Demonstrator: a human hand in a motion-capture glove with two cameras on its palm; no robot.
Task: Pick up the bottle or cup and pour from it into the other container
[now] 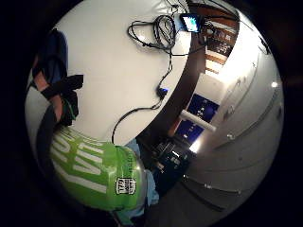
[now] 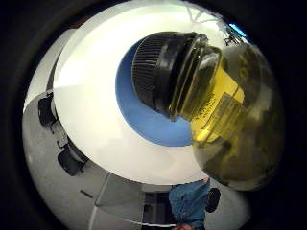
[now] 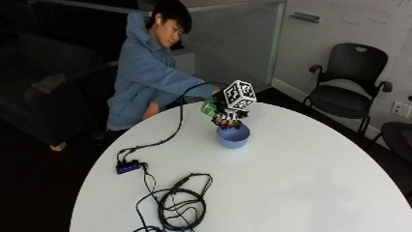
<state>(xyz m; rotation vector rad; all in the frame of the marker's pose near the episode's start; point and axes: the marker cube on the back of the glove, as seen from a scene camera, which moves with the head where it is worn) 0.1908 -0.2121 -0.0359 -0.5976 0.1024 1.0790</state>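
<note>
My gloved right hand grips a green-labelled bottle and holds it tilted just above a blue bowl on the round white table. In the thumb side palm view the bottle's neck shows yellow-green liquid, and its black ribbed cap points at the blue bowl below. The cap is on. The little finger side palm view shows the bottle's green label close to the palm.
A coil of black cables and a small black box with blue lights lie on the table's near left part. The person's bare left hand rests at the table's far edge. Black chairs stand to the right.
</note>
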